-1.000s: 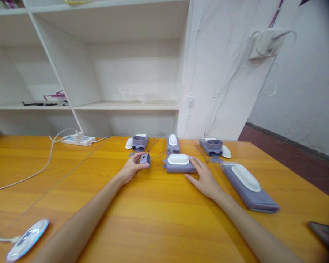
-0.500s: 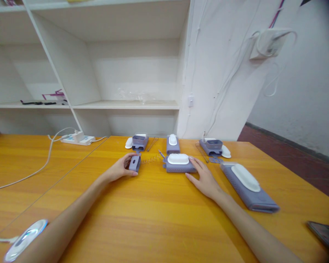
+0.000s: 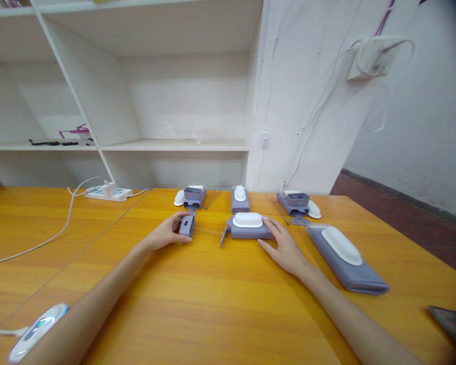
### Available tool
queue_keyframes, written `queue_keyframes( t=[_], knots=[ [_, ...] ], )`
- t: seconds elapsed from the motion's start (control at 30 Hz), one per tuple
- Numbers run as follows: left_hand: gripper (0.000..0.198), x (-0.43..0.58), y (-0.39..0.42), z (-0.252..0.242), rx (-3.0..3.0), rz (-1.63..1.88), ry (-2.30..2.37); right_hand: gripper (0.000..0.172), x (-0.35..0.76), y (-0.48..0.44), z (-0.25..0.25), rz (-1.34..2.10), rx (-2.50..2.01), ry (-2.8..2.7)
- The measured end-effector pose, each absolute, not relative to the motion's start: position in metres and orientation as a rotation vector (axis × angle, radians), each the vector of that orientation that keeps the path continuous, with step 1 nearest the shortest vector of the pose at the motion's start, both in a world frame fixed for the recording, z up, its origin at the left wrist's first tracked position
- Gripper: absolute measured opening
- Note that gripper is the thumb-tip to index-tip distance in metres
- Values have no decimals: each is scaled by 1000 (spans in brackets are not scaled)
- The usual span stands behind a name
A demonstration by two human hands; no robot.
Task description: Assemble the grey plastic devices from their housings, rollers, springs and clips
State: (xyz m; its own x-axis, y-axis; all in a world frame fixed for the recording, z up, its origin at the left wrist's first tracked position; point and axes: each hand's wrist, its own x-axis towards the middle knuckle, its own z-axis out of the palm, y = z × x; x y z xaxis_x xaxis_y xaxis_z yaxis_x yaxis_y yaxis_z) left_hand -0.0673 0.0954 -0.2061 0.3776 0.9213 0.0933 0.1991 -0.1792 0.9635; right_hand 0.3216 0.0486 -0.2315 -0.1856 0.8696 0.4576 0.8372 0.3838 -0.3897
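My left hand [image 3: 167, 232] is closed round a small purple end cap [image 3: 186, 226], held just above the orange table [image 3: 213, 299]. A thin coiled spring [image 3: 209, 231] stretches from the cap toward a purple case with a white lid [image 3: 248, 226]. A flap hangs open at that case's left end. My right hand [image 3: 286, 248] rests on the case's right end, fingers laid against it.
A longer purple case with a white lid [image 3: 344, 258] lies to the right. Three more purple and white units [image 3: 193, 196] [image 3: 239, 198] [image 3: 297, 203] stand at the table's back. A power strip [image 3: 107, 192] with a white cable sits back left; a round device [image 3: 36, 332] lies near left; a dark phone [image 3: 450, 322] near right.
My left hand drew the cap leftward away from the case, pulling the spring out straight. The flap at the case's left end swung down. My right hand stayed put.
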Motion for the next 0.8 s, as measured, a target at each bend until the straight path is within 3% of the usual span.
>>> queue_keyframes(
  t=[0.8],
  knots=[
    [75,-57,95,-204,1611,987,1012,60,322,48,-231,78,-1425,-2011]
  ],
)
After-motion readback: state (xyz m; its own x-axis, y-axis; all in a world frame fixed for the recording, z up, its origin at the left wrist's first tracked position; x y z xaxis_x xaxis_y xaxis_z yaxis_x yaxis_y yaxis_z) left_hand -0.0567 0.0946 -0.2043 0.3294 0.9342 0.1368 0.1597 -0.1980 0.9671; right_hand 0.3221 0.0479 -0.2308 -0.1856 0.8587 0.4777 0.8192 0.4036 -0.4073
